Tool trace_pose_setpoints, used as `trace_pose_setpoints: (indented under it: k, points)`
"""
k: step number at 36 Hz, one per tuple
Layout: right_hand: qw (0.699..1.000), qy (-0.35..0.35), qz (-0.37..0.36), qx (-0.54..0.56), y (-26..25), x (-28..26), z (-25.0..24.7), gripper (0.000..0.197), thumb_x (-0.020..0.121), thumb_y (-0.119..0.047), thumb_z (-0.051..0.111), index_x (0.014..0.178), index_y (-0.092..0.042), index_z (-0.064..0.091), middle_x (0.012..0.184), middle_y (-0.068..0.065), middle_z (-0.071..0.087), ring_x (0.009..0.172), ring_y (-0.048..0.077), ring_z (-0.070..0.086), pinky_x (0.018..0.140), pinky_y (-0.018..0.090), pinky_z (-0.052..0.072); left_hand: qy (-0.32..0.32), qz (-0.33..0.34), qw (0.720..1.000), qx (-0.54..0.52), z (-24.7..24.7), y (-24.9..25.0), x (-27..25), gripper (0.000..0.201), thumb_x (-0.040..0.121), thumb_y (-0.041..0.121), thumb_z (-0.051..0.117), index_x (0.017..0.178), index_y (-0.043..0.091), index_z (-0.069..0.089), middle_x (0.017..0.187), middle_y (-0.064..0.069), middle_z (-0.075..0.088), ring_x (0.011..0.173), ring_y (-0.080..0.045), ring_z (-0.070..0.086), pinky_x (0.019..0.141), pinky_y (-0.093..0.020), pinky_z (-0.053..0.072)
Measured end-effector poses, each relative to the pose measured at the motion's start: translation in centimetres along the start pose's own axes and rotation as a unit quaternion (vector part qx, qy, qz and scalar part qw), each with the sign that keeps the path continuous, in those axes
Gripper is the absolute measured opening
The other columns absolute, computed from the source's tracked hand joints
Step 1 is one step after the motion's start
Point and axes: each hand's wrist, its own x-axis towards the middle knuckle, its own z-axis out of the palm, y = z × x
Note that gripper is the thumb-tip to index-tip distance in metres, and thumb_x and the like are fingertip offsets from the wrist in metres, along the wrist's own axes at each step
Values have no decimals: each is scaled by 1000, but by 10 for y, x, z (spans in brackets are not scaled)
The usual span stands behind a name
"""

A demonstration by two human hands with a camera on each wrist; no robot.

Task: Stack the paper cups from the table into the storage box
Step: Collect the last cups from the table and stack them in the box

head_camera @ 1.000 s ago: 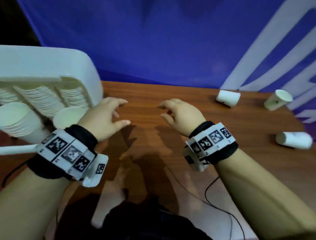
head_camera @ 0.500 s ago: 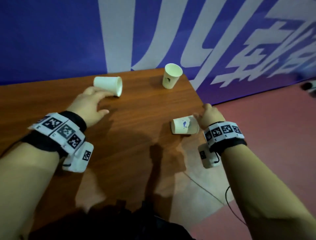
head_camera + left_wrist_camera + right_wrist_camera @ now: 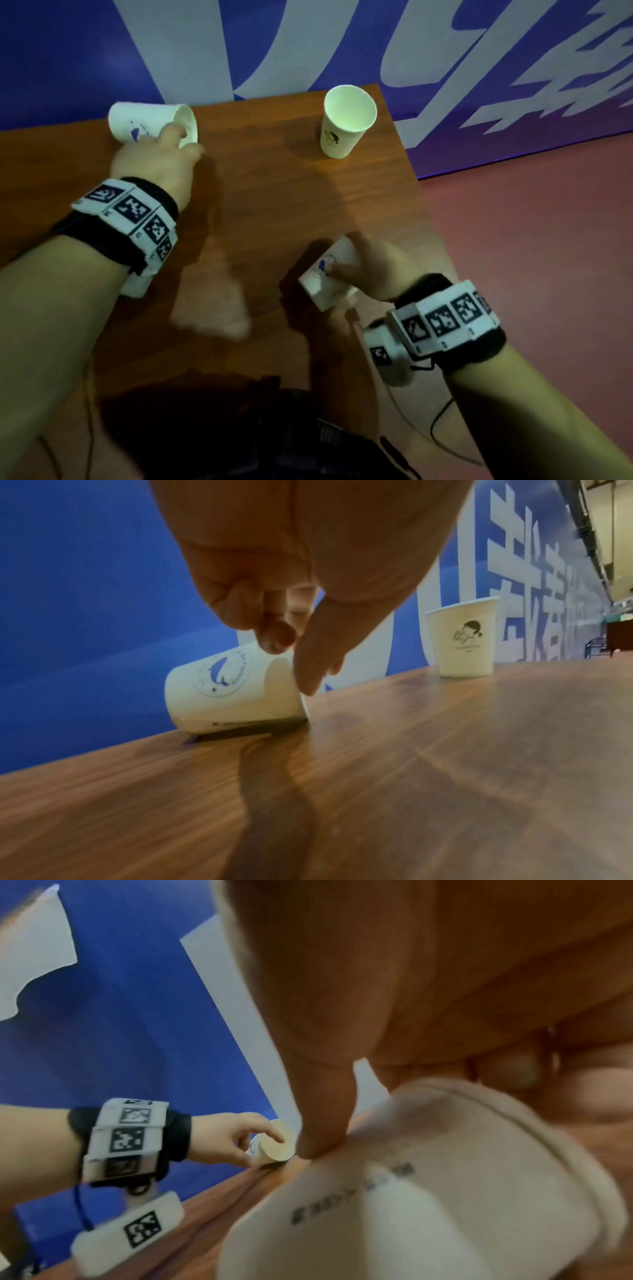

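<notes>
Lifting cleanly means firming each grip: left hand pinches the tipped cup's rim; right hand wraps another cup.

3 white paper cups on the wooden table. Far-left cup lay on its side, mouth pointing right, blue whale logo up; left hand pinched its rim, thumb inside the mouth. Upright cup stood alone near the far right corner, dark figure print. Near cup was tilted at the right edge, gripped by the right hand.
</notes>
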Motion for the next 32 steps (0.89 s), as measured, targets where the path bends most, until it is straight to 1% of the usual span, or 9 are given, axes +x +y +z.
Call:
trace_pose_setpoints:
  k: [2, 4, 9, 14, 16, 19, 22, 29, 32]
  points:
    - [1000, -1, -16, -5, -9, 5, -2, 53, 86, -43, 57, 130, -18, 41, 123, 5, 55, 107, 19, 54, 81, 27, 42, -1, -9, 1000, 14, -1, -4, 2, 43, 83, 1, 48, 124, 12, 46, 126, -17, 41, 101, -42, 49, 68, -44, 41]
    - [998, 30, -50, -10, -17, 7, -8, 45, 91, -37, 51, 130, -17, 44, 124, 6, 57, 109, 19, 55, 84, 29, 44, -4, -19, 999, 35, -2, -8, 3, 35, 86, 1, 42, 120, 7, 49, 117, -21, 47, 100, -43, 50, 70, -42, 38]
    - [981, 166, -93, -28, -34, 15, -38, 34, 93, -25, 48, 125, -14, 48, 118, 12, 61, 108, 27, 56, 79, 30, 40, -23, -43, 996, 79, -3, -17, 4, 34, 87, 4, 41, 119, 9, 51, 118, -17, 46, 107, -37, 47, 78, -39, 38]
    - [976, 198, -68, -63, -51, 36, -67, 71, 92, -17, 49, 147, -14, 5, 120, 19, 58, 107, 33, 56, 82, 36, 42, -5, -53, 996, 75, -7, -22, 8, 35, 88, 5, 38, 122, 6, 47, 122, -18, 44, 111, -37, 45, 80, -39, 39]
    - [978, 184, -42, -86, -56, 49, -78, 76, 92, -14, 48, 148, -13, -2, 126, 20, 55, 112, 34, 54, 85, 36, 41, 19, -49, 998, 39, -7, -23, 9, 34, 88, 1, 37, 120, -1, 49, 121, -22, 46, 111, -40, 45, 83, -43, 40]
    - [978, 168, -16, -120, -65, 69, -88, 59, 90, -12, 48, 143, -12, 24, 130, 17, 53, 118, 34, 51, 94, 39, 42, 50, -43, 998, -19, -11, -24, 8, 32, 87, -1, 39, 117, -4, 52, 117, -23, 47, 108, -43, 46, 82, -48, 42]
    - [975, 168, -17, -145, -72, 78, -90, 40, 88, -10, 49, 128, -8, 46, 123, 18, 57, 114, 35, 53, 93, 40, 43, 84, -34, 992, -92, -15, -21, 4, 36, 84, -1, 46, 119, 4, 53, 119, -19, 48, 109, -40, 46, 87, -49, 42]
    - [950, 233, -139, -156, -78, 60, -83, 25, 92, -16, 46, 115, -8, 53, 110, 18, 62, 102, 34, 56, 76, 33, 41, 150, -11, 953, -263, -28, -22, -20, 23, 89, 20, 53, 106, 10, 64, 116, -14, 55, 107, -34, 50, 87, -41, 38]
    - [935, 251, -208, -141, -82, 37, -75, 24, 92, -17, 46, 113, -10, 57, 107, 16, 64, 100, 33, 57, 77, 35, 44, 154, -8, 946, -286, -33, -29, -36, 22, 88, 22, 55, 105, 10, 63, 106, -9, 55, 104, -30, 50, 82, -34, 35]
